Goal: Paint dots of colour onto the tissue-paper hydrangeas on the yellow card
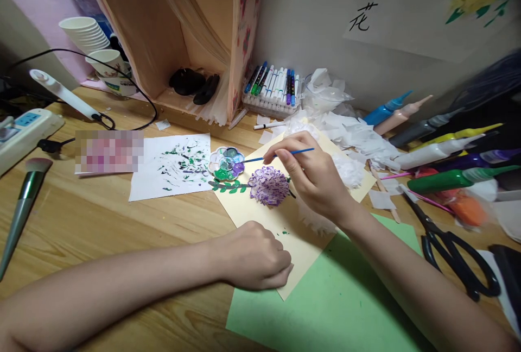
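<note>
the paintbrush (299, 151) is slim and straight, with a blue handle.

A makeup brush (25, 205) lies near a white power strip (30, 134).

Craft corner; home or class, can't tell. Wooden counter (101, 221) packed with art stuff: paint bottles (443, 181), box of markers (274, 87), big scissors (433, 226), paint dish (222, 174), green paper (325, 303). Paper cups (83, 34), power strip (32, 133) at left. Flower poster (411, 20) on wall (301, 20).

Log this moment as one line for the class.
right hand: holds blue brush, tip at palette | left hand: curled, on cream paper | purple-white flower: on cream paper
</note>
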`<state>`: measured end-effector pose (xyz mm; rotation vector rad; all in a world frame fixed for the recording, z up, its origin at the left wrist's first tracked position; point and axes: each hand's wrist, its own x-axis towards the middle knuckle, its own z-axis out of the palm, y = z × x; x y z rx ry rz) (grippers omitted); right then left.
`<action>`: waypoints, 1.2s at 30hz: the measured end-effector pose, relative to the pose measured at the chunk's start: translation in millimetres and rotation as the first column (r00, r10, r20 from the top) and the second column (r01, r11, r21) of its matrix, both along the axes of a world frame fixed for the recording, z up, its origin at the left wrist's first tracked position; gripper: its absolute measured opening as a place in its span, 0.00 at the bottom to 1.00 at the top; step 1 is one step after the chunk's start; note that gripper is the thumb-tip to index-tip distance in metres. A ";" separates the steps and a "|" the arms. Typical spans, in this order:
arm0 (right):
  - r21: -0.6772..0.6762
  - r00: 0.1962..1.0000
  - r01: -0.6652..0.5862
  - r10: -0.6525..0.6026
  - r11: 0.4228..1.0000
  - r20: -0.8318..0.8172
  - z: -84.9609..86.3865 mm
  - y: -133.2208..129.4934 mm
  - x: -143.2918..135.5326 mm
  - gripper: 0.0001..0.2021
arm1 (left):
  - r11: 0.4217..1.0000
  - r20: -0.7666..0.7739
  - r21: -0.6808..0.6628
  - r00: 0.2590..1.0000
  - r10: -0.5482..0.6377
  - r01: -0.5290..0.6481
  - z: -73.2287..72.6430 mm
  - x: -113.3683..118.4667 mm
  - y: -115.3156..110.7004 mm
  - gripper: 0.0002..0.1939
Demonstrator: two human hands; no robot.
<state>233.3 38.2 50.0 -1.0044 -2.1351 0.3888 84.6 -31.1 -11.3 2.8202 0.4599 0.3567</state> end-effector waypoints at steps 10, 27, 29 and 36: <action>-0.026 0.999 0.021 -0.023 0.999 -0.050 1.9 1.9 2.9 0.13 | 1.000 0.004 -0.007 1.000 0.005 -0.005 -0.4 -0.1 -0.1 0.15; 0.041 0.973 0.166 -0.157 0.985 -0.171 17.7 7.5 23.9 0.21 | 1.000 -0.003 0.023 1.000 0.000 0.000 -0.9 0.2 0.1 0.16; 0.052 0.983 0.145 -0.138 0.988 -0.122 16.0 8.0 23.0 0.21 | 1.000 0.007 0.023 1.000 0.000 0.000 -0.9 0.1 0.1 0.16; 0.066 0.982 0.135 -0.124 0.989 -0.139 15.2 8.1 22.4 0.20 | 1.000 0.008 0.026 1.000 0.005 -0.005 -0.4 0.0 0.6 0.16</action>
